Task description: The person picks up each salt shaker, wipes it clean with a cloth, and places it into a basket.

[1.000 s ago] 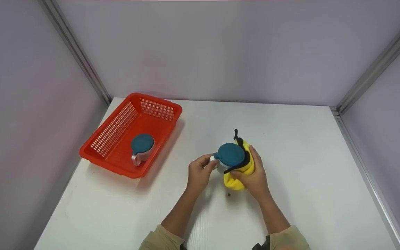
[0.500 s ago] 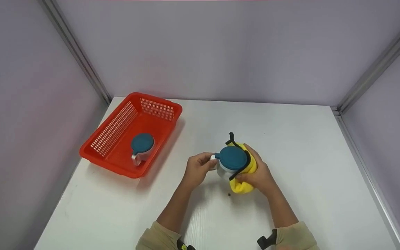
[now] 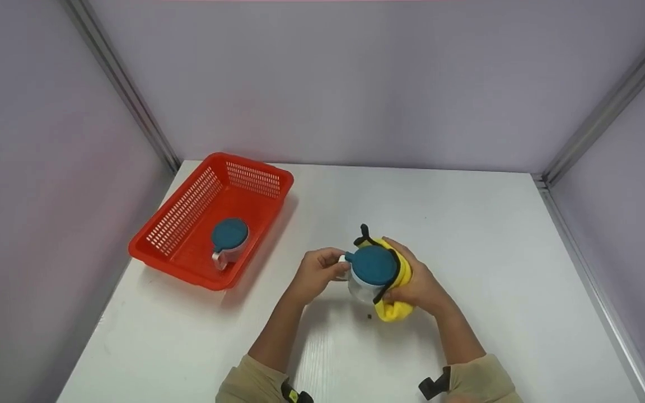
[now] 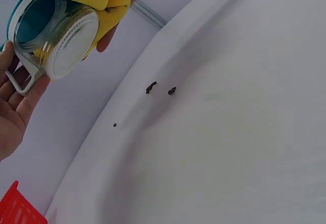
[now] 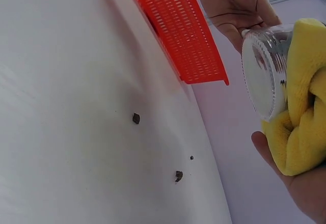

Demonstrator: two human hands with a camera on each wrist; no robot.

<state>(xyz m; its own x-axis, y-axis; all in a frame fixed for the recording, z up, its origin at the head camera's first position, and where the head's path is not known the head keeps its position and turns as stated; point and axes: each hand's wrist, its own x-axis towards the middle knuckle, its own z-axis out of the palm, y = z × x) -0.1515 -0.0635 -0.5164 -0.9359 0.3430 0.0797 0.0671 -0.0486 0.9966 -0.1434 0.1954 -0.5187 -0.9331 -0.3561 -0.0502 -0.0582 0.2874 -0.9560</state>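
A clear glass jar (image 4: 72,45) with a blue lid (image 3: 375,265) and a white handle (image 4: 26,76) is held above the table. My left hand (image 3: 319,274) pinches the handle from the left. On the opposite side my right hand (image 3: 416,284) grips a yellow cloth (image 5: 300,107) with dark edging and presses it round the jar's wall. The jar's round base (image 5: 259,76) faces down in both wrist views. A second jar (image 3: 229,238), also blue-lidded with a handle, stands in the red basket (image 3: 180,274) at the left.
The red basket sits on the left part of the white table (image 3: 496,252). Small dark crumbs (image 4: 151,87) lie on the tabletop under the hands, one dark speck (image 3: 369,317) showing in the head view. Pale walls (image 3: 322,84) enclose the table's back and sides.
Both hands have brought the jar slightly nearer the table's front. The right hand and the yellow cloth have shifted round the jar's side. The basket and the jar in it stay put.
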